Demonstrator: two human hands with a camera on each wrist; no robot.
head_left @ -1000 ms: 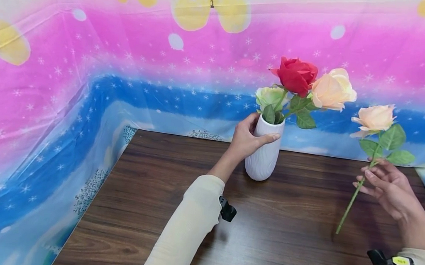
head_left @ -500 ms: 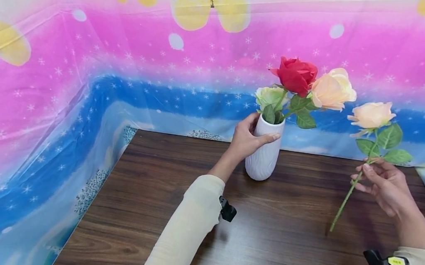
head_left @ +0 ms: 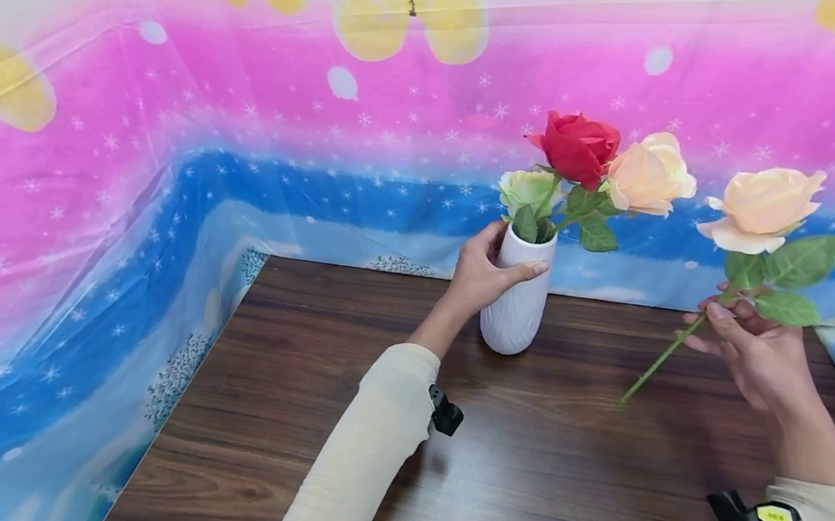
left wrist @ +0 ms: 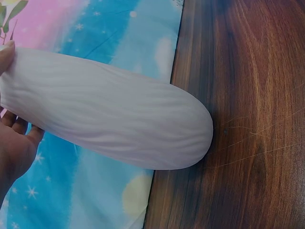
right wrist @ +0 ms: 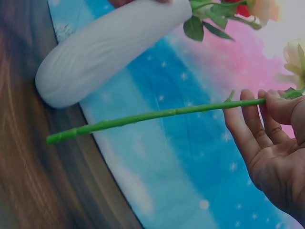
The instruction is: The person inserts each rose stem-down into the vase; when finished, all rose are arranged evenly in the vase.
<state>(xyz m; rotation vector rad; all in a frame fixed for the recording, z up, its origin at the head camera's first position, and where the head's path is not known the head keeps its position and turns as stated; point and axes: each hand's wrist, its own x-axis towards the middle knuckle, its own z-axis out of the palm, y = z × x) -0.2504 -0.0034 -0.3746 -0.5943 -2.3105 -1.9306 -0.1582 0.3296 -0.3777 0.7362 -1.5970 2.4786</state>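
A white ribbed vase (head_left: 512, 317) stands upright on the table, and my left hand (head_left: 486, 270) grips it around its upper part, thumb across the front. In its mouth are a red rose (head_left: 581, 149), a peach rose (head_left: 651, 174) leaning right, and a pale green rose (head_left: 528, 192) low at the rim. To the right of the vase my right hand (head_left: 763, 353) pinches the stem of another peach rose (head_left: 763, 208) just below its leaves. Its bare green stem (right wrist: 157, 114) slants down toward the vase's side, the cut end apart from the vase in the right wrist view.
The dark wood-grain table (head_left: 303, 399) has its back edge just behind the vase. A pink and blue printed cloth (head_left: 289, 119) hangs along the back and left side. Small black cameras sit on both wrists.
The rose in my right hand has risen and tilted, its bloom nearer the camera and its stem end swung left toward the vase. My left hand and the vase stay in place.
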